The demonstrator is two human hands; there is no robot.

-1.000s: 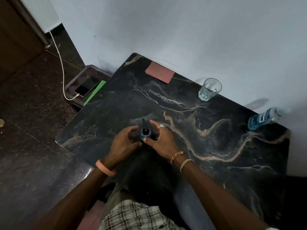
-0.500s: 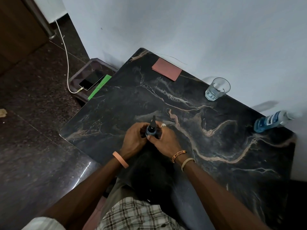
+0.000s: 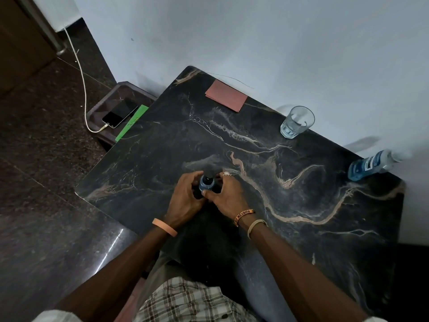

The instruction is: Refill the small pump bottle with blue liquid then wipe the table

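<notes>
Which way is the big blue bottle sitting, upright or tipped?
Upright, as far as the view shows: the big blue bottle stands on its base at the table's far right corner, cap toward the wall.

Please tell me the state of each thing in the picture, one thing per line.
Small pump bottle: upright, blue liquid inside, held by both hands.
Left hand: gripping the bottle.
Right hand: gripping the bottle.
Glass: upright, almost empty.
Big blue bottle: partly full.
Phone: cable plugged in.
</notes>
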